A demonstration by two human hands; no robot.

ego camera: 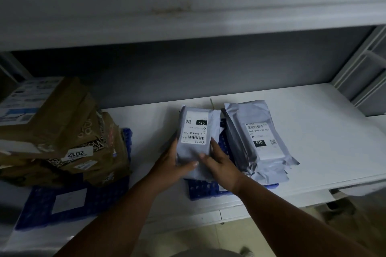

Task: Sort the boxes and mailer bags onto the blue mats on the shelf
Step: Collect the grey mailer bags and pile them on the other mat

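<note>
Gripping grey mailer bag over right blue mat: both hands.

We have only 1 view, worn on the head, so we look forward and steeply down into a white shelf from close in front of it. The underside of the shelf above fills the frame from 10 to 2 o'clock. Both forearms enter from 6 o'clock and reach toward the centre, which puts us just behind them. The wide lens bends the shelf's front edge, and a strip of floor shows at 5 o'clock, below that edge.
</note>
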